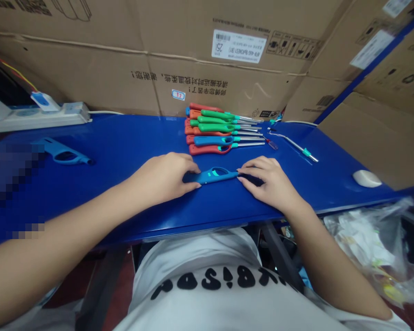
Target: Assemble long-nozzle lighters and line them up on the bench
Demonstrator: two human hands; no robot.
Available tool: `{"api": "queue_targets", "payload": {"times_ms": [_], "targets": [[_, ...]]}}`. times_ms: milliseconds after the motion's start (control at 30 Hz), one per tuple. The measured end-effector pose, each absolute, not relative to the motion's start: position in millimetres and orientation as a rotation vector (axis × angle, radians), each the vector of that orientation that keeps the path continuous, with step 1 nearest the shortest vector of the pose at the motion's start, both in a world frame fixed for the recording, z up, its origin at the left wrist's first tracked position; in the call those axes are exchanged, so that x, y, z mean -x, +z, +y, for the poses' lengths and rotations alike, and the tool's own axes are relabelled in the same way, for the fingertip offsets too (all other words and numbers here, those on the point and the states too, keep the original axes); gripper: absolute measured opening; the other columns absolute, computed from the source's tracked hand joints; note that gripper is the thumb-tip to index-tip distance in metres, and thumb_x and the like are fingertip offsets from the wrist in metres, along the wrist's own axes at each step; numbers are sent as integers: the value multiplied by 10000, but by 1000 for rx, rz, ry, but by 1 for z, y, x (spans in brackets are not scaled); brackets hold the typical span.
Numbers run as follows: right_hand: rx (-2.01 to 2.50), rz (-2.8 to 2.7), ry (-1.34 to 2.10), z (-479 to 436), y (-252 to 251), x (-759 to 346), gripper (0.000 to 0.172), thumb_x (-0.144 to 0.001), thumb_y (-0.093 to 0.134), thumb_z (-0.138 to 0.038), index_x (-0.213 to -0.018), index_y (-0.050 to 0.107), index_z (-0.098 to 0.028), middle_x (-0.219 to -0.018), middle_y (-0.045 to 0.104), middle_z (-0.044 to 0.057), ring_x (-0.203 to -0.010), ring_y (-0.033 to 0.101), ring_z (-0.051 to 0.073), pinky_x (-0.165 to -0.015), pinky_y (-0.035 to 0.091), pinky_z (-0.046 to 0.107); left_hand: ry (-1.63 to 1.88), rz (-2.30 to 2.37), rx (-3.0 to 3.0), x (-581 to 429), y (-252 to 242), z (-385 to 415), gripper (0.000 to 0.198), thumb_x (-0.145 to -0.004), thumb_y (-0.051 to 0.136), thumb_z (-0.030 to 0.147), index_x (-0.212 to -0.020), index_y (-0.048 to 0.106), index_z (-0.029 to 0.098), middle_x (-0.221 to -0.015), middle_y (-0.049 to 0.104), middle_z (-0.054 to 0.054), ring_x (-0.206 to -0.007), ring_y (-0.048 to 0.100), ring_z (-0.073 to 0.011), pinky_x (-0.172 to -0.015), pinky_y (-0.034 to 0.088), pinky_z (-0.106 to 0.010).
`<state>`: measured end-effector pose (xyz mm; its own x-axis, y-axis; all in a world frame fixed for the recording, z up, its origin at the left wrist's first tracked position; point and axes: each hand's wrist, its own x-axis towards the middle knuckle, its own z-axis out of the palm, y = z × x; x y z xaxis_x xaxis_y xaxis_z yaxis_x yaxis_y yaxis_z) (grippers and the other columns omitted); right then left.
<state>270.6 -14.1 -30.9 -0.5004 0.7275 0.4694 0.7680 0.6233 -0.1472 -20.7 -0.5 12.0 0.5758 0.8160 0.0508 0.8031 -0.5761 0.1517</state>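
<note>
Blue lighter casing (212, 175) near table (131, 138) edge (pile (214, 131) well behind), left hand (165, 177) clamping, right hand (269, 181) touching.

surface: blue table (124, 138) | behind: stacked cardboard boxes (124, 69); left: white power strip (37, 117) | floor (119, 280): dark red

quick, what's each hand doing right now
Left hand: closed on one end of the lighter.
Right hand: open, fingertips touching the lighter's other end.

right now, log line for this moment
left hand: grips blue lighter body | right hand: touches its front end | lighter stack: behind
</note>
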Motion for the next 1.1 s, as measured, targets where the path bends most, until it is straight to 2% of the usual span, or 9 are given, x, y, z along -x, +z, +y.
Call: {"api": "queue_targets", "payload": {"times_ms": [167,333,467,567,667,767,867,967,1100], "targets": [[1180,-2472,-139,-15,-22,-263,377,-960,630,-310,-1332,632,-250,-1249,693,97,-1105,620,282,-902,428,443,30,1376,-2925,14,10,-8,212,-900,595,337,-990,749,221,-1000,729,-57,-870,703,-261,-611,445,-314],[1044,-2604,-276,-5,-20,-257,244,-1022,526,-280,-1193,686,-210,-1099,724,94,-995,605,260,-848,399,411,124,1268,-3030,14,5,-5,228,-943,579,338,-1025,742,200,-1028,723,-81,-899,692,-259,-620,444,-309],[1013,-2580,-370,-1,-17,-256,199,-1021,497,-225,-1098,668,-159,-1000,708,105,-924,585,257,-797,395,389,372,1175,-3133,19,-2,3,318,-1022,494,388,-1082,722,176,-1082,721,-95,-996,678,-257,-718,492,-322],[989,-2504,-411,0,-13,-258,165,-1003,497,-188,-1073,645,-170,-983,698,105,-914,580,261,-807,391,392,574,1124,-3206,20,-4,6,385,-1062,415,410,-1133,697,157,-1124,721,-106,-1026,667,-249,-793,510,-334],[954,-2461,-416,1,-8,-258,161,-997,490,-176,-1056,639,-190,-943,694,96,-905,584,261,-822,388,398,655,1115,-3228,19,-2,5,410,-1074,378,406,-1118,690,144,-1109,726,-113,-989,667,-244,-789,516,-339],[902,-2468,-417,6,1,-256,175,-1010,479,-187,-1078,640,-191,-971,712,95,-926,593,258,-844,394,400,720,1148,-3200,19,1,4,387,-1074,370,362,-1087,687,140,-1043,728,-110,-943,667,-237,-764,515,-338],[866,-2527,-420,13,12,-252,182,-1020,523,-275,-1125,642,-186,-1049,728,97,-998,600,265,-903,396,409,786,1216,-3132,20,3,5,354,-1067,379,340,-1107,677,153,-1022,719,-112,-964,662,-239,-777,515,-335],[853,-2539,-413,22,19,-248,193,-1003,563,-351,-1057,661,-194,-983,728,96,-970,603,267,-897,396,416,778,1304,-3034,21,4,7,356,-1062,383,369,-1107,671,166,-1042,713,-113,-1004,658,-252,-812,523,-347],[772,-2552,-376,34,18,-242,160,-996,562,-321,-967,660,-198,-916,727,80,-901,604,245,-895,394,412,690,1324,-2913,21,4,9,333,-1048,410,380,-1161,648,176,-1118,709,-112,-1038,668,-255,-850,536,-360]]}}
